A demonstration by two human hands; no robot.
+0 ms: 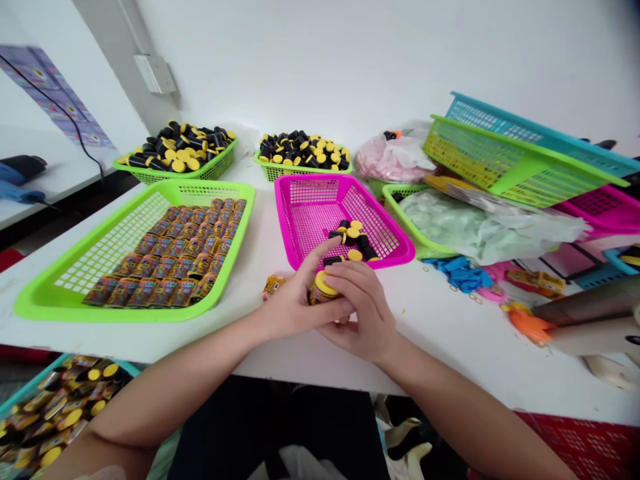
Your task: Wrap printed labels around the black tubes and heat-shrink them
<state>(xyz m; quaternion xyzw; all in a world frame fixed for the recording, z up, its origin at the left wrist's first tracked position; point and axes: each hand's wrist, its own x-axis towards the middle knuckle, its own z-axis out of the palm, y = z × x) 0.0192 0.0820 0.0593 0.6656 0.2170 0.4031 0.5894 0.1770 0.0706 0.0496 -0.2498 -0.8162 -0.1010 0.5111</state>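
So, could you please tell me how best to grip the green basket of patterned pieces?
Probably by the left and right rims of the green basket, from outside: they flare outward above the table, with no patterned pieces on them.

Small packing workshop, likely: long white table point(440, 320), bright green mesh plastic basket point(117, 237) with shiny printed-wrapper cylinders point(173, 257) in rows, bulk heaps of black-and-yellow plastic cylinders point(300, 150).
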